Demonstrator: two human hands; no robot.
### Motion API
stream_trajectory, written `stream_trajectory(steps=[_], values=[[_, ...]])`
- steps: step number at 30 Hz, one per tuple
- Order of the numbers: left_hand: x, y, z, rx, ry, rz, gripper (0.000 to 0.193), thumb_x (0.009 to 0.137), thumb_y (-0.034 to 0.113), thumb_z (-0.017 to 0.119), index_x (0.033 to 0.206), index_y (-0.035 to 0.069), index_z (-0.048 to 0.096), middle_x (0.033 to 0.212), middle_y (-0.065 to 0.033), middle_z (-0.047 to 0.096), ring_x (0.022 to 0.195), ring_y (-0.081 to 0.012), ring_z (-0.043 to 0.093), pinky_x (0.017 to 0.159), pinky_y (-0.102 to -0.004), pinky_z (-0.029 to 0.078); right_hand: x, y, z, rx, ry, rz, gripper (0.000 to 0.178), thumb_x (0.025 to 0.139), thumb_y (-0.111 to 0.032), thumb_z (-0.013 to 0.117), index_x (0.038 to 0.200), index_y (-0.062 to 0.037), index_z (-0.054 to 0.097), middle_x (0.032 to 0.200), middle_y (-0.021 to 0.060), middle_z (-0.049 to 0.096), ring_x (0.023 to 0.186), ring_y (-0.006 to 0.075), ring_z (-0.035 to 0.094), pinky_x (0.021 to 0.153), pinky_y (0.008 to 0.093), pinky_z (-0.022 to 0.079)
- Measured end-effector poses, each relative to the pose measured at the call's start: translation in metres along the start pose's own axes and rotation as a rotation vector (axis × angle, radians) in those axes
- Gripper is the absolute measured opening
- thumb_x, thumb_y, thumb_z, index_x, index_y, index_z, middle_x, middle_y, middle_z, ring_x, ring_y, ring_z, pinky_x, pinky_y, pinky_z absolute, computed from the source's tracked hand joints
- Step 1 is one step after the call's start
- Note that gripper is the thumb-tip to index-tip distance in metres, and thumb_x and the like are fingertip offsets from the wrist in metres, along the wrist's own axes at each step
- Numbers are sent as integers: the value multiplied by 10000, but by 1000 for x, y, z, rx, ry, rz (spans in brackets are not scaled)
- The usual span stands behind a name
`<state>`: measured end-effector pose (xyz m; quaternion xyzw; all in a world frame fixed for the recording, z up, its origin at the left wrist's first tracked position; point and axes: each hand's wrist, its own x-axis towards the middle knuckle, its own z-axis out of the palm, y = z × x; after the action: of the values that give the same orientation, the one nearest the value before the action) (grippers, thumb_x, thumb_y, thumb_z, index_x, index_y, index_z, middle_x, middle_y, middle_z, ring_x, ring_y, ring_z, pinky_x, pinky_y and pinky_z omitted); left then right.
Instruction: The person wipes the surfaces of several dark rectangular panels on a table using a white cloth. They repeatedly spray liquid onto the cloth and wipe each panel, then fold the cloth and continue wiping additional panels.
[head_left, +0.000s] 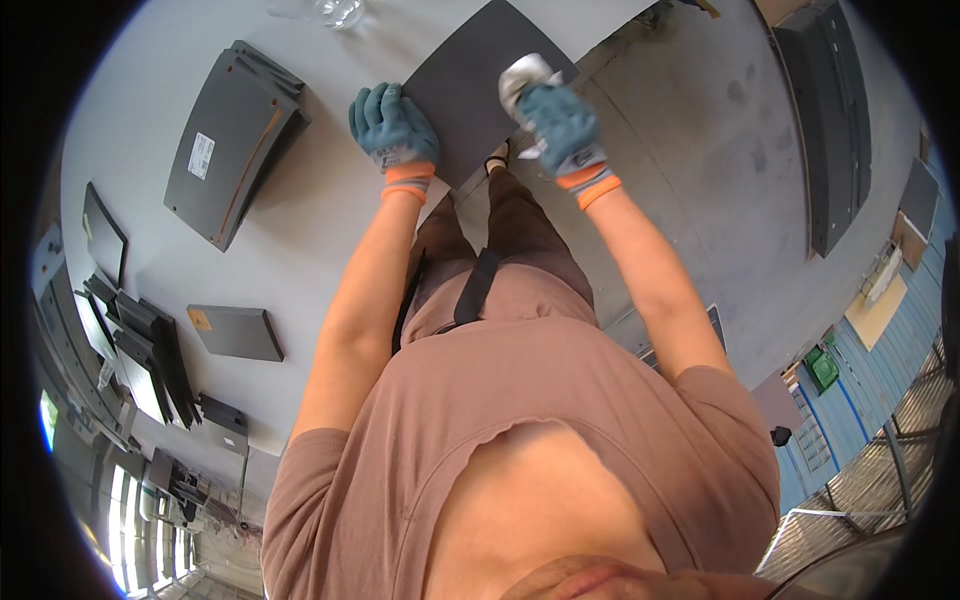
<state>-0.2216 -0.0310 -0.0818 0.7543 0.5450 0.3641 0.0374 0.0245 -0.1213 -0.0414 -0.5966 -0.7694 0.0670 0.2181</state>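
Note:
A large dark grey panel (462,85) lies before me, its near end sticking out over the edge of the light table. My left hand (393,128), in a blue-grey glove with an orange cuff, rests against the panel's left edge. Its fingers are slightly apart and bent, pointing away on the table side; the thumb is not clearly visible. Over the panel's right side, my right hand (562,122), gloved the same way, is closed around a crumpled white cloth (524,80). Slight motion blur shows on this hand and the cloth.
On the table (330,200) at left stands a stack of curved grey panels (225,145) with a white label. Farther left are a small grey panel (235,332) and several dark panels (155,355). A clear plastic object (338,12) sits at the top. More dark panels (825,130) stand at right.

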Motion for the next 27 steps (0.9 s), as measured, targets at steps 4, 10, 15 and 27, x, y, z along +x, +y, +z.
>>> stream_trajectory(steps=[4,10,15,27], values=[[0,2,5,12,39,19,183,881,56,630,1049,15,691,1118,-140,678,1097,-387,611,995,-510,471,4,36,3,-220,173,160,378,740,-221,774,1104,-132,727,1152,52,686,1110,293,638,887,439,557],[1,2,5,13,48,19,180,887,63,628,1047,14,695,1115,-145,677,1097,-400,607,991,-508,471,-11,-43,22,-55,93,76,337,760,-157,719,1096,-132,740,1194,63,697,1114,303,661,915,441,568],[0,-2,1,-8,21,32,187,884,67,632,1049,6,697,1112,-149,683,1104,-405,611,995,-510,474,-3,8,-1,-110,74,79,359,714,-146,775,1071,-156,743,1124,-2,718,1044,259,684,858,397,585],[-1,1,4,3,54,-2,185,886,78,637,1036,5,715,1087,-155,698,1103,-405,621,1017,-514,471,-1,17,2,549,283,1149,384,803,-143,860,1125,-17,692,991,45,726,871,130,667,793,325,570]])
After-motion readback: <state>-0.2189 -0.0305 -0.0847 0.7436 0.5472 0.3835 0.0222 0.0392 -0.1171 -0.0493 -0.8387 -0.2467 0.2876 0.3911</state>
